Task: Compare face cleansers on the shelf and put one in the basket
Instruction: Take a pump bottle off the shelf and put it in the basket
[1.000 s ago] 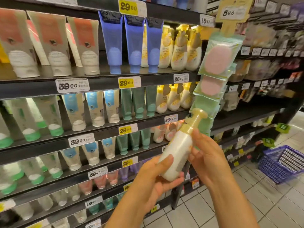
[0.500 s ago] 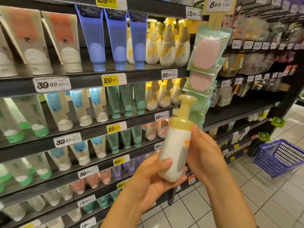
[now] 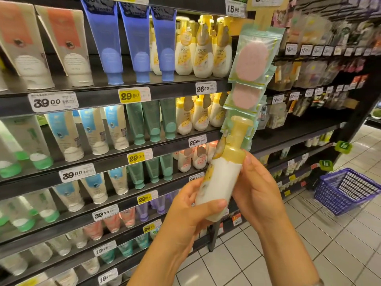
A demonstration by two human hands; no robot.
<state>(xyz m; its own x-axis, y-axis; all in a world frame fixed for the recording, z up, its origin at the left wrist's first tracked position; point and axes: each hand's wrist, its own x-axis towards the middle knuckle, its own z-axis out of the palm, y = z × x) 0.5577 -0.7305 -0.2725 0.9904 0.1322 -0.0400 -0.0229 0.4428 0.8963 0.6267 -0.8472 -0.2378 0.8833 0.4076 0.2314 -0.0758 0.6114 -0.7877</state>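
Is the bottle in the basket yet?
No. Both hands, left hand and right hand, hold the bottle; the basket sits on the floor.

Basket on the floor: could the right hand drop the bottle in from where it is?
Probably not: the basket sits apart, further down the aisle, while both hands grip the bottle.

a tall dark shelving unit fills the left, its tiers running away to the right, each edge carrying white and yellow price tags. a strip of sponge packets hangs from the unit's end post. beyond it, farther right, more dark shelves hold small blurred packets under rows of little labels. the floor is pale square tile with dark grout lines. light falls from strips under the upper shelves, bright on the stock.
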